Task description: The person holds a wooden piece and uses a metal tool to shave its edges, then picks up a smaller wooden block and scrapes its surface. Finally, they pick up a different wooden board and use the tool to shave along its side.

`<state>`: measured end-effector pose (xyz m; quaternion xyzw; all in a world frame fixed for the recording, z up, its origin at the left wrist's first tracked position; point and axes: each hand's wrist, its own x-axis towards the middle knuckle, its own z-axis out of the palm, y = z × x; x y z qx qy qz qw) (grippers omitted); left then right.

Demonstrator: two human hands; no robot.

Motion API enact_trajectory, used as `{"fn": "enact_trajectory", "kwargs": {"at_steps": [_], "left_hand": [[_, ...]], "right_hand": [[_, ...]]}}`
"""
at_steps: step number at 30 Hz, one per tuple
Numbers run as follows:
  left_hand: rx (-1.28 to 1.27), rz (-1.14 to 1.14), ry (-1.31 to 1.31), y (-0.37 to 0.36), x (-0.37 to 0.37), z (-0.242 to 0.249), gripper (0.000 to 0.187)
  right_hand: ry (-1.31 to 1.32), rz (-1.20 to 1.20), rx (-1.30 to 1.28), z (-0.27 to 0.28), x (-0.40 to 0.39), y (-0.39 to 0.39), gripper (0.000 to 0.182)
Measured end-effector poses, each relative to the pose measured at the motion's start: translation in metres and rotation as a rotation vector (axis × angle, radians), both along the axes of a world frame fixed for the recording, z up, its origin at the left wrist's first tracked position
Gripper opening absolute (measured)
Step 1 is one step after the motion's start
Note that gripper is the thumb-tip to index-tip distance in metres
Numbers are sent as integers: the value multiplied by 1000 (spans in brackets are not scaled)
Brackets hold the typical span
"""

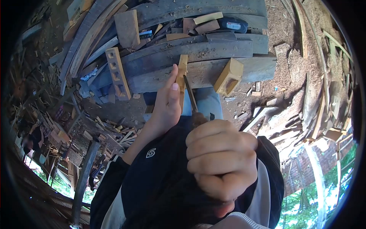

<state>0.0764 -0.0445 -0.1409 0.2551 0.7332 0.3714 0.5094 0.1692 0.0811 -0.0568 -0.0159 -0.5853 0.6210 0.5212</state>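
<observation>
My right hand (223, 158), closely wrapped in a fist, grips the brown handle of a long narrow metal tool (191, 93). The tool's far end lies against the side of a light wooden strip (182, 82), which stretches from my lap onto the weathered planks. Along the left side of that strip is my left hand (167, 99), its fingers pointing forward and pressing on the wood. A yellowish wooden block (228, 77) with a hollow in it sits on the planks to the right. To the left lies a wooden piece with several square holes (117, 74).
Weathered planks (152, 61) form the work surface. Offcuts and a dark shoe-like object (233, 24) lie at its far side. Wood scraps (118, 131) litter the ground. At the far left a person (35, 139) is partly visible. Long boards (305, 99) lie on the right.
</observation>
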Motion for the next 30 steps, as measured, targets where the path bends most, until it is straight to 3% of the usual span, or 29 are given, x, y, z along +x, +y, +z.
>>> {"fn": "enact_trajectory", "kwargs": {"at_steps": [3, 5, 8, 10, 12, 14, 16, 17, 19, 21, 23, 27, 29, 30], "left_hand": [[100, 53, 77, 3, 3, -7, 69], [-53, 53, -143, 10, -7, 12, 69], [91, 80, 12, 5, 3, -8, 67], [50, -4, -42, -2, 1, -7, 67], [32, -93, -86, 1, 1, -13, 66], [151, 89, 71, -1, 7, -28, 67], [37, 55, 20, 0, 1, -3, 67], [-28, 23, -20, 9, -3, 5, 67], [5, 23, -2, 10, -1, 3, 67], [32, 19, 9, 7, 0, 4, 67], [-43, 76, -97, 5, -3, 4, 69], [88, 49, 72, -11, -12, -10, 68], [125, 260, -268, -14, -13, 0, 62], [121, 257, -258, -18, -17, 0, 62]], "right_hand": [[34, 67, 1, -30, -7, 6, 51], [-5, 70, 2, -28, -9, 11, 53], [88, 94, 5, 2, 4, 10, 54], [109, 81, -36, -23, 4, 3, 52], [-184, 153, -106, -60, -1, 6, 52], [-173, 239, -122, -41, 3, 7, 57], [39, -98, -38, -2, -3, 13, 53], [38, -96, -41, -2, 0, 12, 53], [-64, -216, -205, -2, 13, 17, 51], [-567, -58, -422, 0, 37, 28, 49], [-778, 113, -664, -8, 42, 39, 42], [-815, 30, -628, -47, 69, 24, 34], [-826, -56, -684, -42, 79, 13, 26], [-845, -145, -732, -42, 84, 8, 18]]}}
